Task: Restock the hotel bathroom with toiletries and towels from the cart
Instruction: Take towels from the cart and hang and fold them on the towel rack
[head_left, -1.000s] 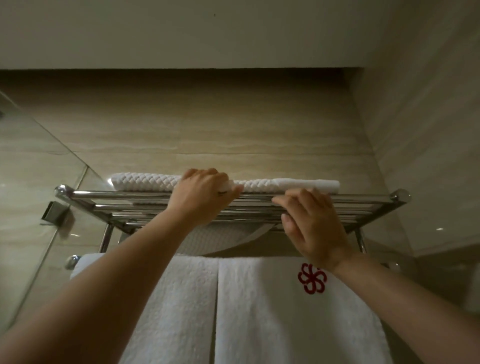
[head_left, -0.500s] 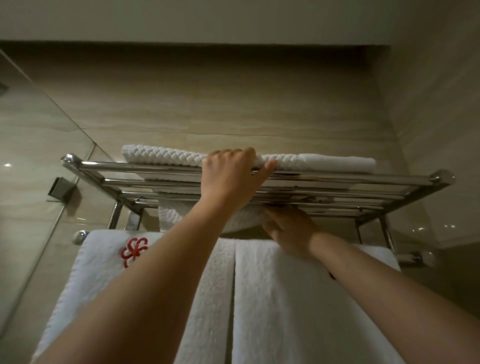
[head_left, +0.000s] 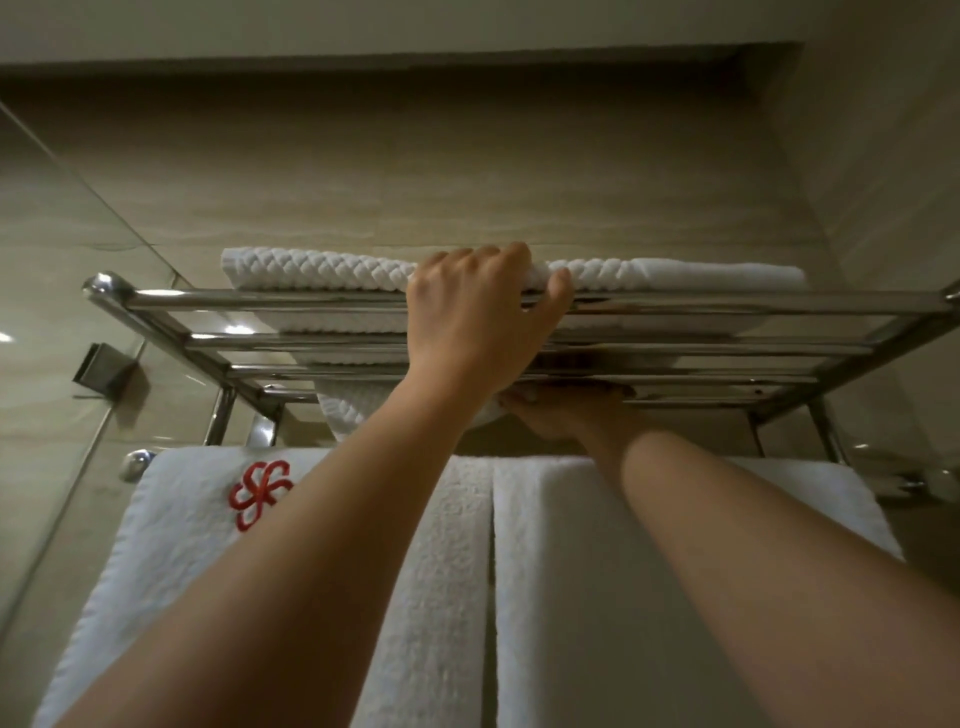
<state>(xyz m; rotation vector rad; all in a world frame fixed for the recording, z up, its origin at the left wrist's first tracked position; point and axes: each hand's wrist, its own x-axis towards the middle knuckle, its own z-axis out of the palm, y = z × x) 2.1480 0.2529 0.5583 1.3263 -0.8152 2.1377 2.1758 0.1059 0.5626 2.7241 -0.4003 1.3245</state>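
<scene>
- Your left hand (head_left: 478, 317) grips the folded towel (head_left: 322, 270) atop the rack (head_left: 260, 300).
- Your right hand (head_left: 566, 415) sits under the rack, its grip too hidden to tell.

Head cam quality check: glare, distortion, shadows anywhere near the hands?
Head view: dim overall, dark corners; wide-angle stretch toward the edges; glints on the rack rails and glass; right hand lies in shadow under the rack, fingers hard to read; left hand on the folded towel is clear.
</scene>
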